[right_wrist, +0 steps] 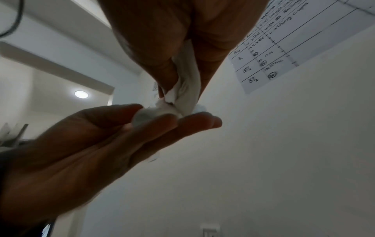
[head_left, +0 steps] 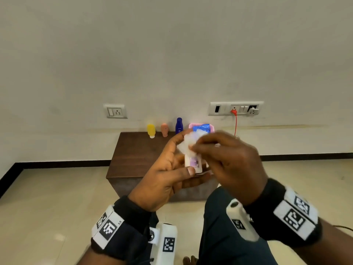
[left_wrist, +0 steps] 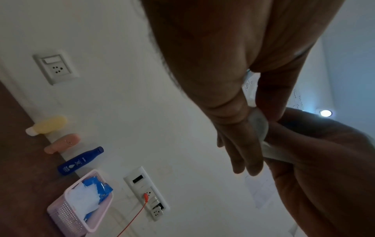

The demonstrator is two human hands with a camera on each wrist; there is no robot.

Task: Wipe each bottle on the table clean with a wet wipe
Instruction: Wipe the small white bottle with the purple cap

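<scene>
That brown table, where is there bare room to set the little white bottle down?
The table's left and front wood lies bare. The back edge is crowded: yellow bottle, peach bottle, blue bottle, pink basket. The hands hide the right part.

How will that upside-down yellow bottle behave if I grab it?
The yellow bottle stands inverted on its small white cap, so it likely tips easily when nudged. It looks like small plastic, so probably light. Its rounded body may roll once toppled.

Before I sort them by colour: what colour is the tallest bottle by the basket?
Dark blue bottle with white print, clearest in the left wrist view.
</scene>
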